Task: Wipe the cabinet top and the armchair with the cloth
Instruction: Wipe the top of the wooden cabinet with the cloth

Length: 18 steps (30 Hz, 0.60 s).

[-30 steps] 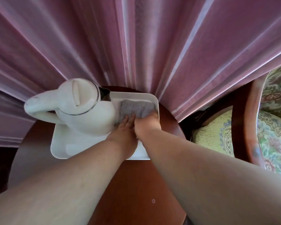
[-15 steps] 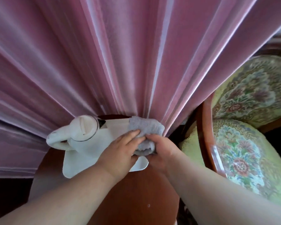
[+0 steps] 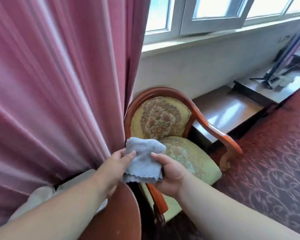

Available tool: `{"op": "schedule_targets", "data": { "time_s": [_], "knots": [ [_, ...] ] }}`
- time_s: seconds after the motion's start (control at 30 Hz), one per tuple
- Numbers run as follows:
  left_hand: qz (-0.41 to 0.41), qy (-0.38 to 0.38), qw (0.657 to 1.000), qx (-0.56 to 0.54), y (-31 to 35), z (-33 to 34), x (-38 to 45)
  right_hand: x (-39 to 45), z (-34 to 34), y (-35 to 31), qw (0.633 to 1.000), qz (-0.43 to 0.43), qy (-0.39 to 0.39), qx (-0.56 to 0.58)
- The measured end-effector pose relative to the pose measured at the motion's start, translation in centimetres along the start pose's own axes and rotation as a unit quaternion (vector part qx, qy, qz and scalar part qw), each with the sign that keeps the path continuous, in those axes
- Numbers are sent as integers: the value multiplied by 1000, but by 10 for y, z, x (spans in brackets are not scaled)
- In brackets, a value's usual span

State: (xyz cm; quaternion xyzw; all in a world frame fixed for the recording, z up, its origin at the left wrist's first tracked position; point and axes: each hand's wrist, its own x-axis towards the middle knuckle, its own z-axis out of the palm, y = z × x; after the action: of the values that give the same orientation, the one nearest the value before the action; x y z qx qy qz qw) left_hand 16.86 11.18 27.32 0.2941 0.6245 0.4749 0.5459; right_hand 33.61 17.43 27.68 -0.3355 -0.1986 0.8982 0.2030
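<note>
Pink curtain [image 3: 59,84] fills my left, and I've just lifted the cloth [image 3: 143,161] off the tray, left hand [image 3: 114,168] and right hand [image 3: 170,172] both pinching it over the cabinet top's [image 3: 118,213] right edge, so I reckon armchair [image 3: 171,132] next.

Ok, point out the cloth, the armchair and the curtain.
cloth [image 3: 143,162], head view, on the middle of the grey-blue fabric between the hands.
armchair [image 3: 160,118], head view, on the patterned backrest cushion.
curtain [image 3: 59,84], head view, on the pink folds left of the chair.
</note>
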Motion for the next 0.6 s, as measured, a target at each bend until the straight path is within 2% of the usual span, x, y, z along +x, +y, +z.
{"op": "schedule_targets", "data": {
  "time_s": [0.07, 0.23, 0.43, 0.53, 0.6],
  "knots": [
    [-21, -51, 998, -25, 10, 36, 8, -32, -16, -22, 1000, -10, 10, 7],
    [-22, -98, 995, -11, 19, 147, 31, -102, -91, -79, 995, -43, 48, 74],
    [-39, -121, 992, 16, 2, 325, 57, -177, -233, -147, 987, -45, 92, 124],
    [-68, -135, 988, 19, -5, 400, 64, -210, -297, -176, 979, -21, 149, 135],
    [-78, -136, 987, 16, -5, 436, 72, -222, -316, -204, 975, -43, 152, 153]
  ]
}}
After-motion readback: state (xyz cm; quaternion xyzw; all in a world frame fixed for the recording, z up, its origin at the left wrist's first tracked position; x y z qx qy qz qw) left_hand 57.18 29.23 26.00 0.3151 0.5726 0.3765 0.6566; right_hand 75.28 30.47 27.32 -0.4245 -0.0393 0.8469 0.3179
